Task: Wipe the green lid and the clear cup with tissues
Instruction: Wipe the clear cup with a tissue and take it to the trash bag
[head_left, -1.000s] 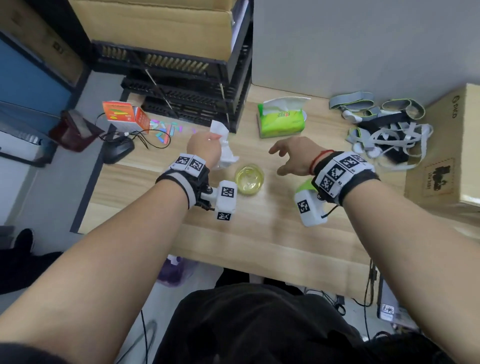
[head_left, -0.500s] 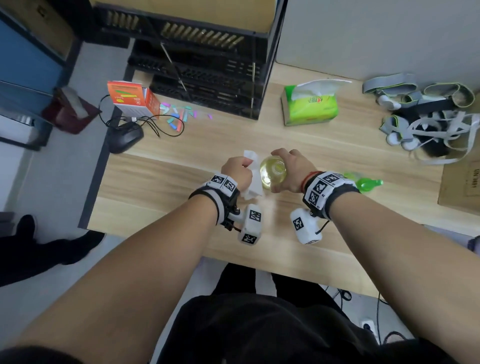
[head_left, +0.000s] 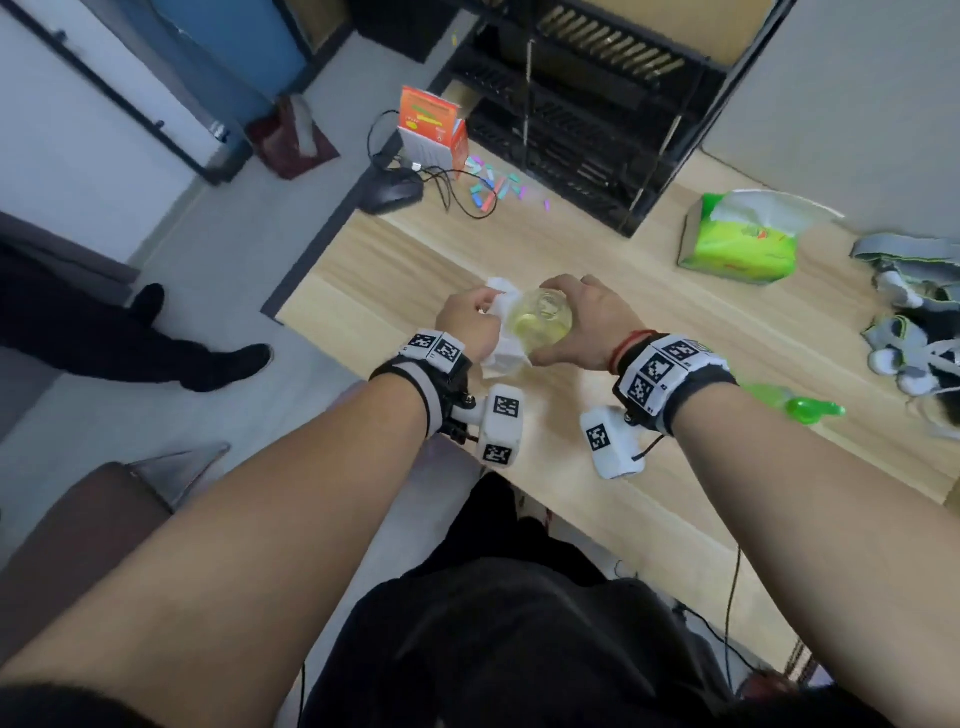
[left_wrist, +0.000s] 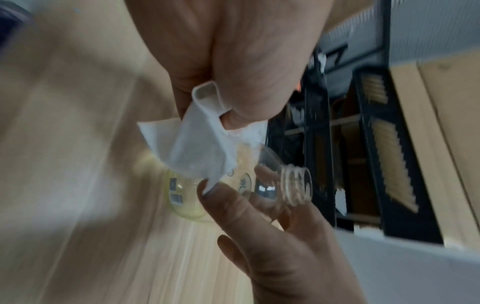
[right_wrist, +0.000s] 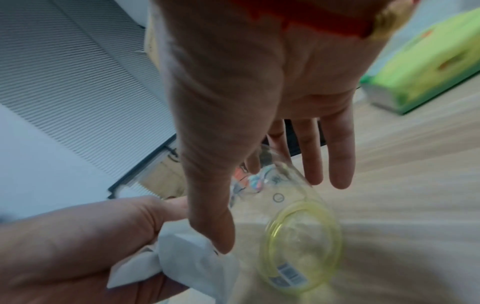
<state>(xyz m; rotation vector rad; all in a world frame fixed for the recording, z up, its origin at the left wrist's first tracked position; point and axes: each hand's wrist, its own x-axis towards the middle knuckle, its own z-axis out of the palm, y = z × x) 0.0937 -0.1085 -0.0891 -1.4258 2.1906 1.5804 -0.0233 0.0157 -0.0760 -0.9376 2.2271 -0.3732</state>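
Note:
The clear cup, bottle-shaped with a yellowish base and a threaded neck, is lifted and tilted over the wooden table. My right hand holds it with thumb and fingers around its body. My left hand grips a crumpled white tissue and presses it against the cup's side. The green lid lies on the table to the right, behind my right wrist.
A green tissue pack stands at the back right. Grey straps lie at the right edge. A black rack, an orange box, a mouse and coloured bits sit at the back left. Someone's legs stand on the floor, left.
My right hand reached in, took the cup and lifted it off the table. My left hand brought the tissue against its side. The head view swung left.

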